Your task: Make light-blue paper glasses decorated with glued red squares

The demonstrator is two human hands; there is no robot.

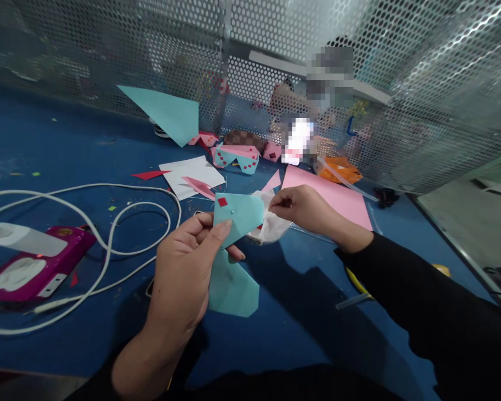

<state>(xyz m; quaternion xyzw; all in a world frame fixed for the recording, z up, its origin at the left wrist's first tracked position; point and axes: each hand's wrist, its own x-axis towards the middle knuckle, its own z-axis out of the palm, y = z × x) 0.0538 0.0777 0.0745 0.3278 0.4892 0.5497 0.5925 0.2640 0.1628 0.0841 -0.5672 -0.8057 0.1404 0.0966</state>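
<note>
1. Grasped in left hand (187, 248) above blue table (292, 317): teal paper cutout (234, 289), long axis pointing away from body, lobes rightward.
2. With right hand (307, 209), fingertips pinched together; cannot tell on what.
3. Beside: crumpled white wrapping (275, 227), contents unclear.
4. Farther: checkered pouch (244, 138), contents hidden.

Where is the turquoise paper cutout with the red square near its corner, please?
In the head view, the turquoise paper cutout is near the centre, held in the left hand, just left of the right hand.
</note>
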